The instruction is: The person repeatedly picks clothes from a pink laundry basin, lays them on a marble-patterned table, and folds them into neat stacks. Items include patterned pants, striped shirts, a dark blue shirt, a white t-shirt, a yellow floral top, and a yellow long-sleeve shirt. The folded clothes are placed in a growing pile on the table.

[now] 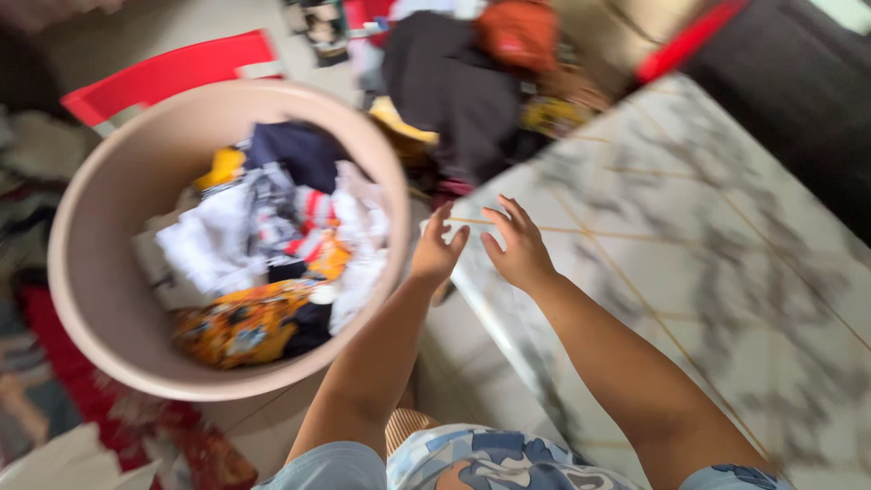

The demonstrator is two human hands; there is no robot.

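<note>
Between tub rim (399, 181) and table edge (472, 281), empty hands (437, 249).

We see our two bare forearms, no watch or ring on the left hand (437, 251) or right hand (519, 249). Nearest our body, below the hands, short sleeves (337, 465) in pale blue show, with a blue-and-white patterned shirt front (494, 458) between them.

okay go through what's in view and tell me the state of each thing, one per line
Left hand: open, empty, fingers spread.
Right hand: open, empty, over the table edge.
Round tub: upright, part full of mixed clothes.
Marble-patterned table: bare where visible.
Dark clothes pile: heaped, blurred.
</note>
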